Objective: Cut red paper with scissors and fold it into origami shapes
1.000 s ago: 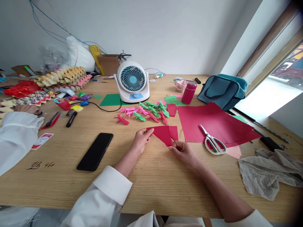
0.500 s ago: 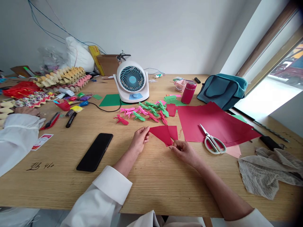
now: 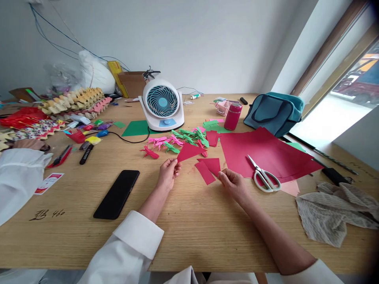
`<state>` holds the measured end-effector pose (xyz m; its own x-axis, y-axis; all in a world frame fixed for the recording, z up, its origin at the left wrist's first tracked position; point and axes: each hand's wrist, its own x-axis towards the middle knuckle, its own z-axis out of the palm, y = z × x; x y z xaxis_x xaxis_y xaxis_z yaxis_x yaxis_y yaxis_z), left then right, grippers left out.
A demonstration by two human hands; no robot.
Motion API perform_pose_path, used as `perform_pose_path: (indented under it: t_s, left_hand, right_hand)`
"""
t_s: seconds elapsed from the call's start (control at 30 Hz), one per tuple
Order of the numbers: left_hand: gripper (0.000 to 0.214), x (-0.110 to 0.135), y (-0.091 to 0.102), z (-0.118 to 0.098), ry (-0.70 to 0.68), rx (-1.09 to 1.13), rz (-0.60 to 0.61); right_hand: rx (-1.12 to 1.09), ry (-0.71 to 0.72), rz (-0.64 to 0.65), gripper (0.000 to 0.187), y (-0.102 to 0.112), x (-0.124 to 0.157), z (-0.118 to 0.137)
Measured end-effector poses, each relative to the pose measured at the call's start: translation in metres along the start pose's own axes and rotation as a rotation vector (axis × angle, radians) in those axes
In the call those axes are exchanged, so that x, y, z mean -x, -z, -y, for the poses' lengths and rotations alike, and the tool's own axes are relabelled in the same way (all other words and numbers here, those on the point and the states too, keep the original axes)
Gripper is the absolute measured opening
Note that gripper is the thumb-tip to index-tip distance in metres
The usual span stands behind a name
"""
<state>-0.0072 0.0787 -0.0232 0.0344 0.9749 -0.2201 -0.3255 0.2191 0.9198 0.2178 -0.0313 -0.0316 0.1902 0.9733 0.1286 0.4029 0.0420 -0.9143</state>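
Tabletop point(image 3: 192, 225), open wood toward near edge; left grip point(image 3: 167, 174) tight on red triangle point(image 3: 189, 151), right grip point(image 3: 234, 184) on red scrap point(image 3: 211, 169).

Your left hand point(image 3: 167, 173) is raised a little off the surface, palm turned inward, with thumb and fingertips pinched tight at the top. Its bare wrist runs back to a turned-up white fabric cuff point(image 3: 139, 232) low in the middle of the view. Your right hand point(image 3: 234, 184) sits lower, knuckles up, fingers curled under and thumb drawn in against the forefinger. Your bare right forearm point(image 3: 275, 236) stretches back toward you, its sleeve pushed up near the elbow. The two hands are near each other but not touching.
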Motion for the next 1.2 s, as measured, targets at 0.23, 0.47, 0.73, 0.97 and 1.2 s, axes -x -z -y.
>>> perform_pose_path:
  t_s: [0.23, 0.47, 0.73, 0.97, 1.2]
  left_hand:
    - [0.025, -0.003, 0.000, 0.004, -0.018, -0.132, -0.030]
    - [0.023, -0.006, 0.003, 0.005, -0.131, -0.251, -0.020]
    - [0.022, -0.009, 0.009, 0.005, -0.352, -0.453, 0.008]
    - [0.020, -0.005, 0.007, 0.003, -0.357, -0.442, -0.016]
    - [0.018, -0.008, 0.010, 0.006, -0.366, -0.450, 0.010]
  right_hand:
    - [0.124, 0.037, -0.053, 0.032, 0.000, -0.002, -0.005]
    - [0.410, 0.247, -0.058, 0.019, -0.004, -0.007, -0.008]
    - [0.806, 0.432, 0.188, 0.031, -0.020, 0.006, 0.012]
    - [0.943, 0.446, 0.184, 0.021, -0.024, 0.008, 0.019]
    - [1.002, 0.426, 0.191, 0.017, -0.024, 0.000, 0.017]
